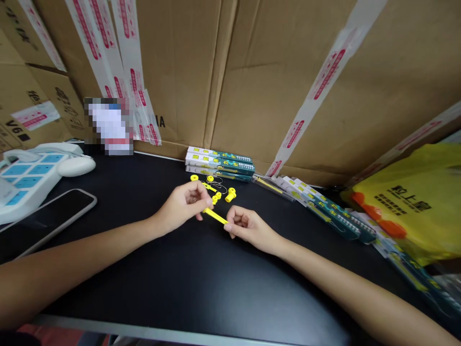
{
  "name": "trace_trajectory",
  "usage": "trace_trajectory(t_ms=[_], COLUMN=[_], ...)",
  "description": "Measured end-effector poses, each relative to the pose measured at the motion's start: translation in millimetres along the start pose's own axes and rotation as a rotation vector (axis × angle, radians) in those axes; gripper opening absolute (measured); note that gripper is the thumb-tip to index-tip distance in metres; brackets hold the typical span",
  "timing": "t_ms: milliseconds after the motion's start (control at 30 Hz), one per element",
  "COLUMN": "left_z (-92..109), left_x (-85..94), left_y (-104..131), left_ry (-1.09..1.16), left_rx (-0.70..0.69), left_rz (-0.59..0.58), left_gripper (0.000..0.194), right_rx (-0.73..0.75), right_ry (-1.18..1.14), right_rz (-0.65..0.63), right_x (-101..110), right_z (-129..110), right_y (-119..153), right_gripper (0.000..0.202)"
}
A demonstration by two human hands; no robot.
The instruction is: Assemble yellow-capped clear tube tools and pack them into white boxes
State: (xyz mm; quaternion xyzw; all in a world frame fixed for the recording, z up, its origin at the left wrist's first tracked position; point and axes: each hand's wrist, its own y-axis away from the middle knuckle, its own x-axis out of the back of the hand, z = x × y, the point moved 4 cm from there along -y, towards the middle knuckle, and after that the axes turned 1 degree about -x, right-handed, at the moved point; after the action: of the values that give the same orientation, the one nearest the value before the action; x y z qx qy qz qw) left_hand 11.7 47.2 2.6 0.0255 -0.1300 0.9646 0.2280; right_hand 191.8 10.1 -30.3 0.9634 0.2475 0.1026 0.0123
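Observation:
A slim yellow plastic rod [215,216] is stretched between my two hands, slanting down to the right above the black table. My left hand [189,201] pinches its upper left end between thumb and fingers. At the lower right end, the thumb and fingertips of my right hand [248,227] close on it. Just beyond my hands lie several small yellow plastic parts, among them a ring [194,178] and a stubby fitting [230,194]. A thin wire loop [219,182] rests by them.
Printed boxes [219,163] are stacked against the cardboard wall [173,72]. More boxes [324,209] run along the right, near a yellow bag [414,202]. At left are a power strip [39,168], a white mouse-like object [76,166] and a phone [46,221].

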Motion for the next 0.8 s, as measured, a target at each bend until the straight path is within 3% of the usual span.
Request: trace_trajectory(t_ms=[67,167,267,367,433,533,600,700,800], left_z=[6.3,9.6,6.8,2.2,0.6,-3.1,-6.6,-10.2,-11.6], left_x=[6.5,-3.3,-12.8,-12.5,-5.4,3.7,3.5,-2.3,-6.1], left_y=[-0.9,4.6,12.7,15.9,15.7,16.2,18.5,23.4,26.9], left_ry=[-0.251,-0.721,-0.977,-1.068,-1.082,-1.101,-1.111,-1.102,-1.138], left_rx=[-0.077,-0.252,-0.37,-0.361,-0.338,-0.302,-0.295,-0.327,-0.387], left_rz=[-0.026,-0.344,-0.445,-0.403,-0.321,-0.27,-0.306,-0.356,-0.366], left_gripper=[0.029,0.022,0.019,0.025,0.026,0.027,0.029,0.029,0.029], right_rx=[0.014,0.041,0.107,0.28,0.399,0.421,0.399,0.324,0.288], right_ry=[0.002,0.039,0.199,0.533,0.786,1.167,1.356,1.652,1.753], right_rz=[0.023,0.063,0.073,0.1,0.193,0.288,0.265,0.124,0.056], right_x=[-0.1,-1.2,-0.7,8.0,19.4,33.4,35.0,26.7,18.1], right_z=[0.8,1.0,-6.9,-27.2,-42.3,-53.7,-54.6,-48.7,-46.2], right_y=[-0.4,0.0,0.4,-5.4,-16.8,-48.9,-74.7,-106.7,-120.9], right_gripper=[0.04,0.042,0.036,0.028,0.022,0.013,0.02,0.024,0.024])
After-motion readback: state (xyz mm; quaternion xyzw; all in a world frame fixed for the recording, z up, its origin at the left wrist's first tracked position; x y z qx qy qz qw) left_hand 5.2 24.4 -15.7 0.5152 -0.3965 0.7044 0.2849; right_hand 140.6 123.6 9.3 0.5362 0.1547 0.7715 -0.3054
